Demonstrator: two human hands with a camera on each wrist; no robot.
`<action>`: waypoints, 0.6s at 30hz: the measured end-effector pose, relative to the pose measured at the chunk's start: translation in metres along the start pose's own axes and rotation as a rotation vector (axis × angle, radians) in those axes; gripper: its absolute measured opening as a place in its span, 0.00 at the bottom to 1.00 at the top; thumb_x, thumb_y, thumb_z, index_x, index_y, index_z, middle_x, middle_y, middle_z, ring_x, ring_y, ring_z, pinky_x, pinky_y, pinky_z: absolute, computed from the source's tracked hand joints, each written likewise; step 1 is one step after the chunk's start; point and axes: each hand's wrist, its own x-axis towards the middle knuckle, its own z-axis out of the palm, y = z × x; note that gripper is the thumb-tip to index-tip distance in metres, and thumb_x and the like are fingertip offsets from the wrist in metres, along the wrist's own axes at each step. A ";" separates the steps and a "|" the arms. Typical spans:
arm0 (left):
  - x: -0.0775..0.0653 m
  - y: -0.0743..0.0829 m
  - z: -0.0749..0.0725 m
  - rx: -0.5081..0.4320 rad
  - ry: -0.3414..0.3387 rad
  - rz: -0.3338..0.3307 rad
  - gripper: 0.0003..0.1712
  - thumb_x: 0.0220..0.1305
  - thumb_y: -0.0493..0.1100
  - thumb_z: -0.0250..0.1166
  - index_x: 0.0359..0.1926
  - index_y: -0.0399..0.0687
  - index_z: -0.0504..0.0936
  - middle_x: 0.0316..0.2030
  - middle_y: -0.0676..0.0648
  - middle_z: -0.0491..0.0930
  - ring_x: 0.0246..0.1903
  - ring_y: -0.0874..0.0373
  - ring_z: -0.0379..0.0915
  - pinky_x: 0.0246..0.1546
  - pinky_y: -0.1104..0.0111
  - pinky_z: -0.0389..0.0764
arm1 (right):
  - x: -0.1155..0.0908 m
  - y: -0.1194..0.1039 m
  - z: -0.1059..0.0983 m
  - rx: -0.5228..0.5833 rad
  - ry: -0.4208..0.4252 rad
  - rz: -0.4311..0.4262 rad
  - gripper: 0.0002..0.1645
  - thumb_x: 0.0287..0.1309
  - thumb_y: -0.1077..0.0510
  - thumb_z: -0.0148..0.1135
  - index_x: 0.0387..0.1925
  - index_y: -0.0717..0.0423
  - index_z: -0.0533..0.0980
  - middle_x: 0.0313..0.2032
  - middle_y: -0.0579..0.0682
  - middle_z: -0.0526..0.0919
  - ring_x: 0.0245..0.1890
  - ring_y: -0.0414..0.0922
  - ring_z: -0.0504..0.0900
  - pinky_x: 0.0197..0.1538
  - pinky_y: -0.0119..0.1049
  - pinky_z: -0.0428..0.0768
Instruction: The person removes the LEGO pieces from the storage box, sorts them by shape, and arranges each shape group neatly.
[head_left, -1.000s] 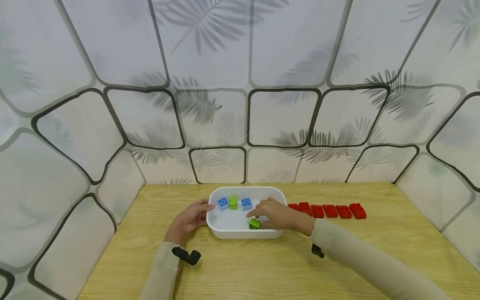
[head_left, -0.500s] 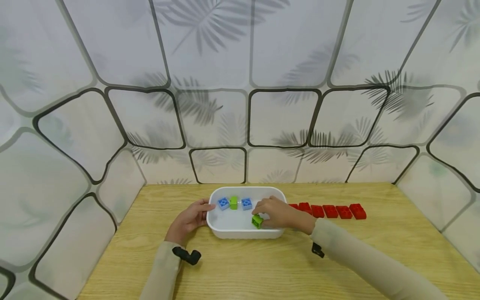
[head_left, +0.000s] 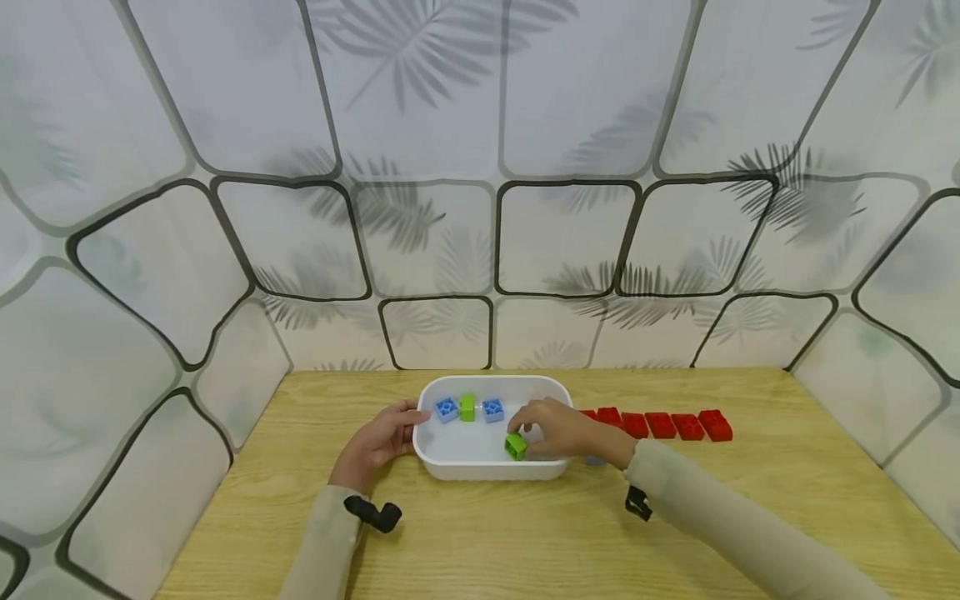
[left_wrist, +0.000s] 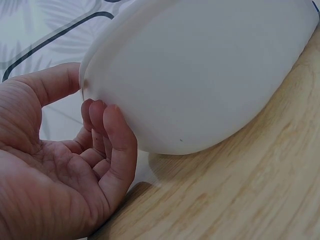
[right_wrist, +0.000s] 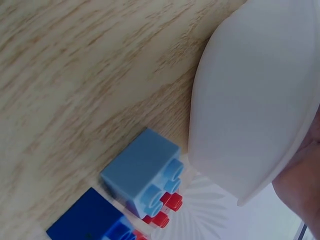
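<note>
Pale walls [head_left: 562,242] close in the space on three sides, printed with grey palm leaves and rounded outlines in grey and black. Below them spreads one desk [head_left: 450,542] of light yellowish wood grain. One white tray [head_left: 495,472], oblong with rounded corners, stands on it. Two beige sleeves [head_left: 742,517] reach in, each with a black wrist device [head_left: 372,512] at its cuff. Of the two hands, the left hand [head_left: 384,435] grips the tray's left end, thumb at the rim and fingers bent against the outer wall; the right hand [head_left: 553,429] pinches a green brick [head_left: 515,447] between its fingers, within the tray's near right part. Three more bricks lie along the tray's far side: a second green one [head_left: 467,407] between two blue ones [head_left: 492,409]. Outside, at least six red bricks [head_left: 661,426] form a row to the right; a light blue brick [right_wrist: 140,165] and a dark blue brick [right_wrist: 87,217] sit near the tray's right end.
</note>
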 end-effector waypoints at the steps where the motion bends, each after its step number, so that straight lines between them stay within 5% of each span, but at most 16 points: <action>1: 0.000 0.000 0.000 0.001 0.001 -0.001 0.33 0.76 0.41 0.57 0.73 0.29 0.58 0.47 0.47 0.85 0.42 0.61 0.85 0.41 0.70 0.85 | 0.000 0.000 -0.001 0.008 0.008 0.005 0.19 0.54 0.63 0.74 0.49 0.56 0.85 0.47 0.48 0.89 0.45 0.45 0.85 0.54 0.40 0.80; 18: 0.000 0.000 0.000 0.025 0.030 0.006 0.32 0.76 0.42 0.58 0.72 0.30 0.60 0.47 0.47 0.84 0.41 0.61 0.84 0.41 0.69 0.85 | -0.013 -0.006 -0.013 0.090 0.211 -0.013 0.15 0.49 0.66 0.75 0.40 0.53 0.82 0.40 0.47 0.86 0.40 0.44 0.82 0.48 0.44 0.84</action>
